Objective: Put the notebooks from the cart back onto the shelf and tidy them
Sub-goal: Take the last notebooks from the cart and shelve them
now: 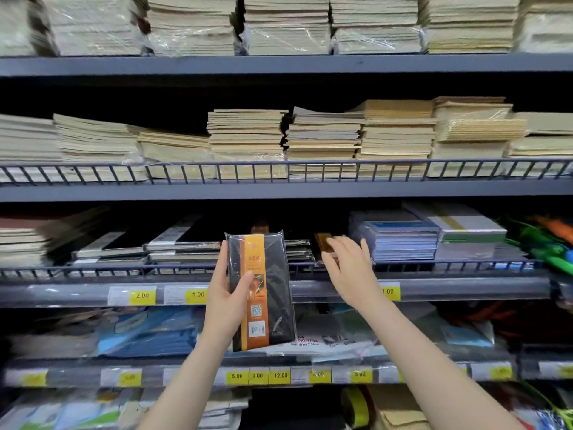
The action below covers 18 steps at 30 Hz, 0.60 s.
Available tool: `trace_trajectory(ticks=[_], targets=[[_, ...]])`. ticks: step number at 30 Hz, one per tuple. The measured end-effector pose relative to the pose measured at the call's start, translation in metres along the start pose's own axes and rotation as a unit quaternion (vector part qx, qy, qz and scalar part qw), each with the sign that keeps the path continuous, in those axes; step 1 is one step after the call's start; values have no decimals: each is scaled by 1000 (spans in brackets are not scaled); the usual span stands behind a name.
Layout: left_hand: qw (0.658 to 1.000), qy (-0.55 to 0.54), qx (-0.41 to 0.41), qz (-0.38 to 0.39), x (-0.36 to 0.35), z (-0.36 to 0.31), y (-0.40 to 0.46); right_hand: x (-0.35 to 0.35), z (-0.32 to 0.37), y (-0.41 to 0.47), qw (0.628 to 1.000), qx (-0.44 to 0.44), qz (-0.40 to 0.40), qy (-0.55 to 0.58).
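Note:
My left hand (226,301) grips a black notebook (273,293) with an orange band, wrapped in clear plastic and held upright in front of the shelf rail. My right hand (350,271) reaches over the wire rail (124,270) with fingers spread, touching a brown-and-gold notebook (322,242) lying on the shelf; I cannot tell whether it grasps it. Behind the held notebook lies a low stack of dark notebooks (299,249). The cart is out of view.
Black-and-white notebooks (183,243) lie left of the gap, blue and grey stacks (403,237) to the right. Upper shelves hold tall stacks of beige exercise books (248,135). Yellow price tags (142,295) line the shelf edges. Lower shelves carry plastic-wrapped packs (148,333).

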<state>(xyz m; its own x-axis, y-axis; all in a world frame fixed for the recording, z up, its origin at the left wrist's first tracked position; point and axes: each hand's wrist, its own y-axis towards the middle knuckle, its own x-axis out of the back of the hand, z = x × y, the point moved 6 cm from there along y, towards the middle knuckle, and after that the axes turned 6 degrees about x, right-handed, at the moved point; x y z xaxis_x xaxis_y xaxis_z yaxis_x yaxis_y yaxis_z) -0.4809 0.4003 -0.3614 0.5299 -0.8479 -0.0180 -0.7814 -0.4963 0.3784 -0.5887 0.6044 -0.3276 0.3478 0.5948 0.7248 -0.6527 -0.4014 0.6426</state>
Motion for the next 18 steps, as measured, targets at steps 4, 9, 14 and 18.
trace_trajectory(ticks=[4, 9, 14, 18], targets=[[999, -29, -5, 34, -25, -4, -1, 15, 26, -79, 977, 15, 18, 212], [993, -68, 11, 94, -87, -20, -8, 4, 29, -109, 876, -93, 6, 473], [991, 75, -42, 99, -95, -39, 11, 42, -20, -81, 845, -192, -60, 496], [926, 292, -237, 31, -78, -38, 28, 47, -48, -37, 850, -241, -61, 464]])
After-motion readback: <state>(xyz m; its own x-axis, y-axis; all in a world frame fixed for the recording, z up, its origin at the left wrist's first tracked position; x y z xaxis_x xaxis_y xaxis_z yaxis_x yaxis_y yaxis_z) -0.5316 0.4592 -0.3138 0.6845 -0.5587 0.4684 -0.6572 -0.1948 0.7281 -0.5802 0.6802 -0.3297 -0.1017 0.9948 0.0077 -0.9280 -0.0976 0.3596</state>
